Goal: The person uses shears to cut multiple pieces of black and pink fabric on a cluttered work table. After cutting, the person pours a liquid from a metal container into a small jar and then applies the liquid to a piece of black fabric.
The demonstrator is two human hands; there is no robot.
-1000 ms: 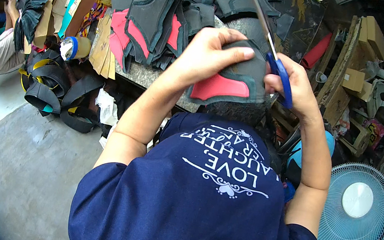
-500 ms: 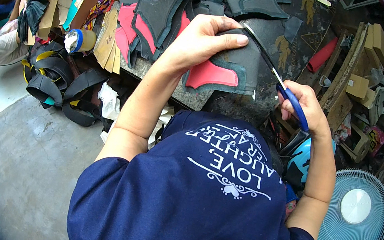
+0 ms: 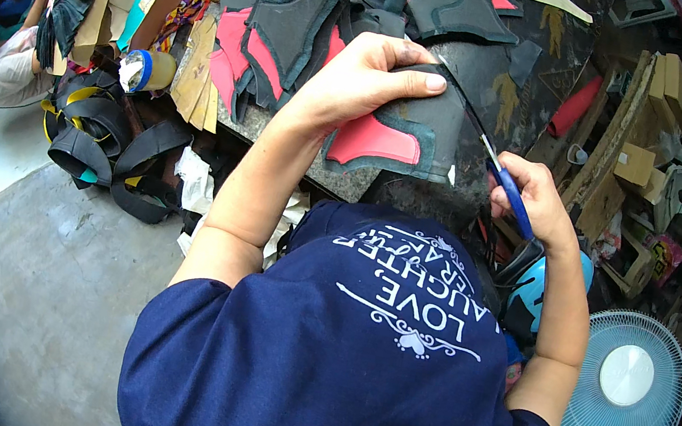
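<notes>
My left hand (image 3: 383, 76) grips a dark grey fabric piece (image 3: 444, 131) with a red panel, thumb on top and fingers beneath. My right hand (image 3: 534, 198) is closed round the blue handles of a pair of scissors (image 3: 515, 199). The long blades reach up and left along the piece's right edge, their tips close to my left thumb. From this view the blades look nearly together. Just beyond my left hand lies a pile of similar dark grey and red cut pieces (image 3: 295, 17) on the worktable (image 3: 346, 180).
Left of the pile stand jars, one with a blue rim (image 3: 149, 71), and cardboard sheets (image 3: 194, 72). Black straps (image 3: 89, 131) hang at the table's left. A fan (image 3: 627, 377) stands at lower right, below a wooden rack (image 3: 611, 148) with boxes. Another person's arm (image 3: 37, 4) shows at far left.
My right hand has shifted slightly down with the scissors, whose handles look turned more edge-on. The left hand keeps its grip on the fabric piece. The whole view has shifted slightly.
</notes>
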